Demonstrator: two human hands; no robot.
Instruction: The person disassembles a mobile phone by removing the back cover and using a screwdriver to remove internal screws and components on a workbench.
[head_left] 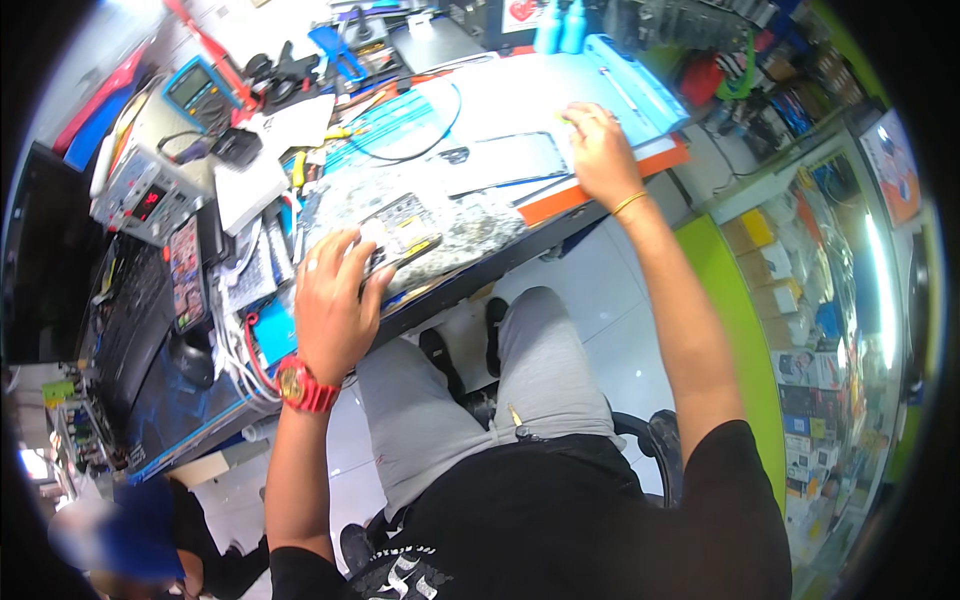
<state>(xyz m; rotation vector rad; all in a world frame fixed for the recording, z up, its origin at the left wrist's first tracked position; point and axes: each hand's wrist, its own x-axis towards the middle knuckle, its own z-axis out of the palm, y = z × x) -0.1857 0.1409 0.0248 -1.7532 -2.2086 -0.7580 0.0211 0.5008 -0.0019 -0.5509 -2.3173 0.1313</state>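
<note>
On the stone-patterned work surface lies an opened phone [408,228], its inner parts showing. My left hand [338,300], with a red watch on the wrist, has its thumb and fingers closed on the phone's left end. To the right and farther back, my right hand [604,158] hovers over the blue-white mat with fingers curled together. A small yellowish thing [563,117] shows at its fingertips, too small and washed out to name. Beside that hand, a phone-sized panel with a dark rim [505,163] lies flat.
A power supply [150,195] with red digits, a multimeter [197,90] and a mouse [191,359] crowd the left. Two blue bottles [560,27] stand behind a blue tray [632,88]. A glass display case [815,330] stands right. A person in a blue cap [145,530] is lower left.
</note>
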